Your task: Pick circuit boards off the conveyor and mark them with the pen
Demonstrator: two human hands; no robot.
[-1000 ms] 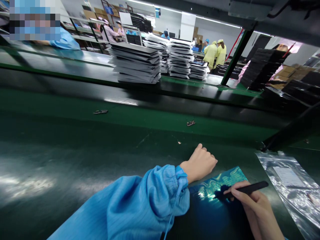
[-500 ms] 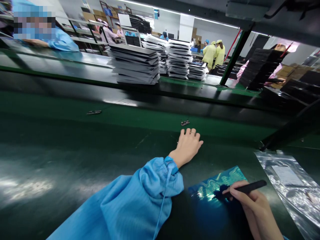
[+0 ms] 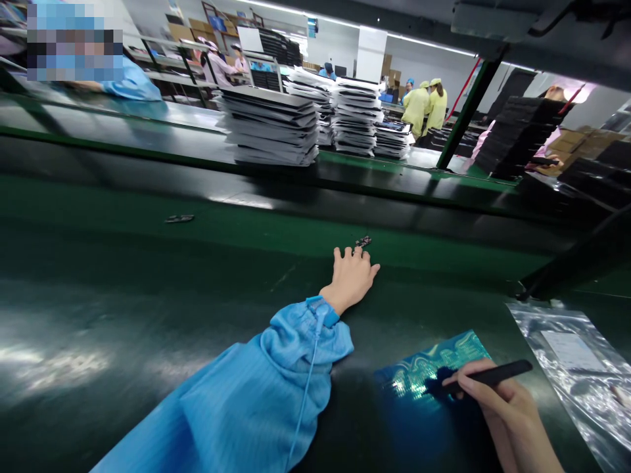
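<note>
My left hand [image 3: 351, 279], in a blue sleeve, is stretched far forward over the dark green conveyor belt [image 3: 123, 315]. Its fingers are extended and reach a small dark part [image 3: 363, 241] lying on the belt; the fingertips touch or nearly touch it. My right hand [image 3: 497, 397] rests at the lower right and pinches a black pen-like tool [image 3: 493, 376]. The tool's dark tip lies on a blue-green patterned sheet [image 3: 434, 368] flat on the belt.
A second small dark part [image 3: 179, 218] lies on the belt at the left. Stacks of grey trays [image 3: 269, 125] stand on the shelf behind. A clear plastic bag [image 3: 576, 368] lies at the right. Other workers stand in the background, and a slanted black post [image 3: 576, 263] crosses at the right.
My left hand has opened from a loose fist and reached forward across the belt to the small dark part. Both parts have drifted left. My right hand stays with the tool.
</note>
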